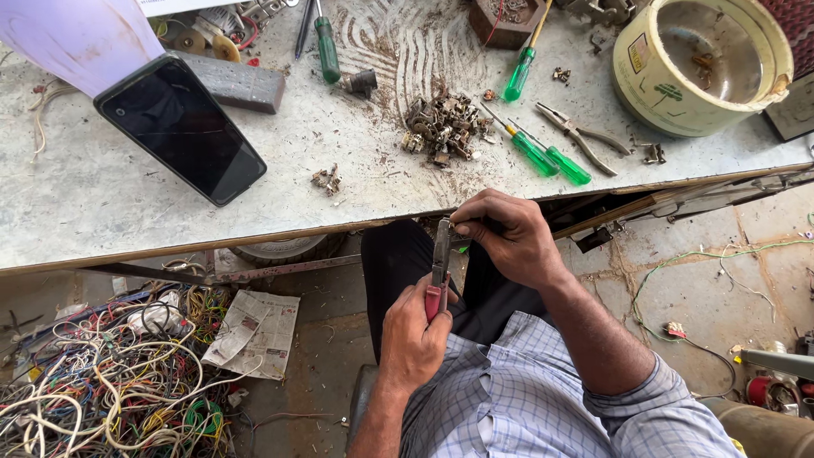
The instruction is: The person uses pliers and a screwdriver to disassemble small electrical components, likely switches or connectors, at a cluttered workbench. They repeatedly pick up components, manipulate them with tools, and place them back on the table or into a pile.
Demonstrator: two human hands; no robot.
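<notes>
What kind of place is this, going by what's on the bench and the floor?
Probably a small electrical repair workshop. The worn workbench carries green-handled screwdrivers, pliers and a heap of small metal parts, and a tangle of loose wires lies on the floor. The left hand grips red-handled pliers.

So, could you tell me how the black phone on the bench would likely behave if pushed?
The phone looks flat and rigid, so it would probably slide rather than roll. Its far end rests on the grey block, so it may tip off. The glass face seems fragile.
</notes>
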